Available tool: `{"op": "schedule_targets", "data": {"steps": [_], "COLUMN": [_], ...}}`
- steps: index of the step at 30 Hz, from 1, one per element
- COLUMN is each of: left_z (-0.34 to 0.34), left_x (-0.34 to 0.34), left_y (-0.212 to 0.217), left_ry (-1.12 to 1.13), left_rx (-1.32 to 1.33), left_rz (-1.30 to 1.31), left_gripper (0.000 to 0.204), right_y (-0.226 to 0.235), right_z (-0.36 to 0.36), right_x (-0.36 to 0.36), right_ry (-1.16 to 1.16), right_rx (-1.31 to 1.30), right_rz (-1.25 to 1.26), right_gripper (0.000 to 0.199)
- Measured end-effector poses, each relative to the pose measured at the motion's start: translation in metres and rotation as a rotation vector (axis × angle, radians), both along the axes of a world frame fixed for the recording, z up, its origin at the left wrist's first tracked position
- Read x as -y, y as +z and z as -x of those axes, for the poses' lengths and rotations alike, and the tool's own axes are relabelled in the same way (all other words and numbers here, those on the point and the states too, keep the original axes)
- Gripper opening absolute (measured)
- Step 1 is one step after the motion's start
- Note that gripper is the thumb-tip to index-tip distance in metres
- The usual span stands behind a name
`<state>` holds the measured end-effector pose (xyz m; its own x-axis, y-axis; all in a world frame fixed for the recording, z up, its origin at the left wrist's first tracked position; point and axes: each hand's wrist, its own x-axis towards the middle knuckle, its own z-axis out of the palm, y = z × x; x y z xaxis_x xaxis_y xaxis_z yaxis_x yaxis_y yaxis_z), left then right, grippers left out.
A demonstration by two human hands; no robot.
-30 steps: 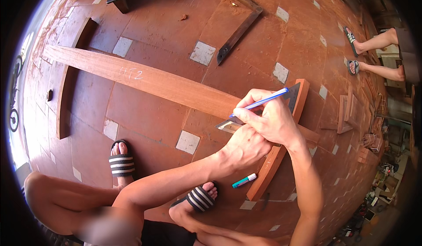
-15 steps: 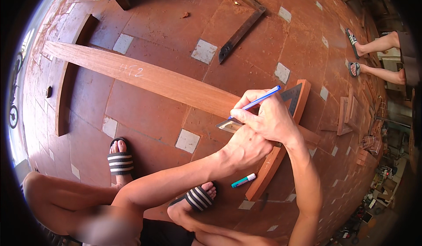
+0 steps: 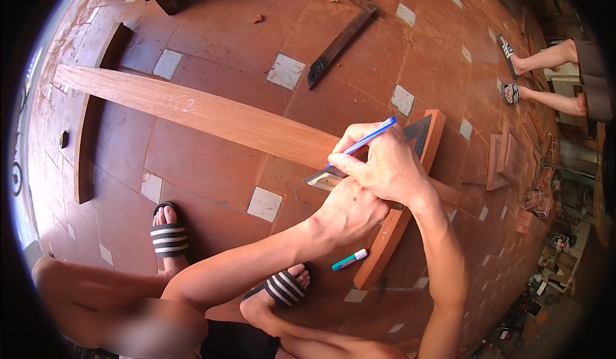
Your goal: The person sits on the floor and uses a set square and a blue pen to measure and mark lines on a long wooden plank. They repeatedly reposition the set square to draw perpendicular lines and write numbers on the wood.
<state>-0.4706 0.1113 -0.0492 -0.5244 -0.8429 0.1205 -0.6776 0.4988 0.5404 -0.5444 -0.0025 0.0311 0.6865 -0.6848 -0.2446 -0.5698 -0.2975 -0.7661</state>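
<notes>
My right hand (image 3: 385,163) pinches a blue-and-white pen (image 3: 372,137), its tip low at the edge of a dark triangular square (image 3: 420,131) with a cut-out middle. The square lies across a long reddish wooden plank (image 3: 237,125). Beneath my right hand, my left hand (image 3: 356,208) is closed over the square, pressing it to the wood; its fingertips are mostly hidden. Under the plank's right end runs a thick wooden bar (image 3: 391,230). Beside that bar, a teal marker with a white cap (image 3: 350,260) lies on the floor.
A curved wooden support (image 3: 86,144) holds up the plank's left part. A dark L-shaped wooden frame (image 3: 343,41) lies on the tiled floor beyond. Another person's legs (image 3: 548,57) stand at the right, near stacked wood pieces (image 3: 500,160). My sandalled foot (image 3: 168,234) rests at left.
The whole view has shifted slightly, moving the scene a little leftward. Both hands keep nearly the same place on the plank and square; the pen tip has moved only slightly, near the square's edge.
</notes>
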Motion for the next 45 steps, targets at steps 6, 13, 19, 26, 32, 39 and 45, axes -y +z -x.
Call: {"op": "schedule_targets", "data": {"steps": [6,13,19,26,32,39,45], "left_z": [-0.001,-0.002,-0.007,-0.044,-0.129,-0.179,-0.234], "left_x": [0.002,0.002,0.001,-0.082,-0.116,-0.105,-0.077], "left_y": [0.000,0.001,0.005,-0.017,-0.082,-0.112,-0.042], "left_ry": [0.007,-0.001,-0.037,-0.530,-0.541,-0.583,-0.624], "left_rx": [-0.064,-0.036,-0.053,0.026,0.095,0.244,0.181], "left_rz": [-0.006,0.013,0.126,0.234,0.047,-0.033,-0.007], "left_gripper": [0.023,0.023,0.032,0.036,0.029,0.027,0.049], "right_y": [0.008,0.006,0.043,0.048,0.007,0.040,0.032], "right_z": [0.005,0.004,0.037,0.100,0.085,0.050,-0.031], "right_x": [0.006,0.007,-0.015,-0.151,-0.198,-0.132,-0.073], "right_ry": [-0.085,-0.045,-0.126,-0.337,-0.360,-0.092,0.166], "right_rx": [-0.034,-0.057,0.151,-0.003,0.009,-0.071,-0.230], "right_rz": [-0.046,0.087,0.094,0.389,0.320,0.456,0.492], "right_gripper": [0.015,0.014,0.015,0.021,0.023,0.033,0.068]}}
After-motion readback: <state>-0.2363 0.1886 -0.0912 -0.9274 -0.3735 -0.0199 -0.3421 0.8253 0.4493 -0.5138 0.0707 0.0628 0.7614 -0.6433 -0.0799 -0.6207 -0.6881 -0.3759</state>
